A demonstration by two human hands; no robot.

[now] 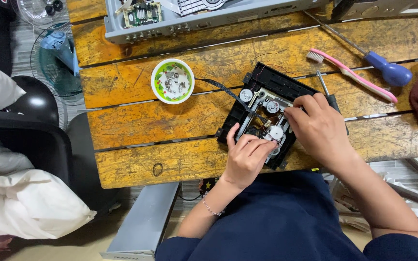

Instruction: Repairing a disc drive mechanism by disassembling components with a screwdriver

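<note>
Lying on the worn yellow table [136,125], the black drive mechanism [262,89] sits under both hands, left hand [246,157] fingers curled onto its white gears, right hand [320,128] pinching inside while gripping a screwdriver [326,92], a green bowl [172,81] of screws well left.
</note>
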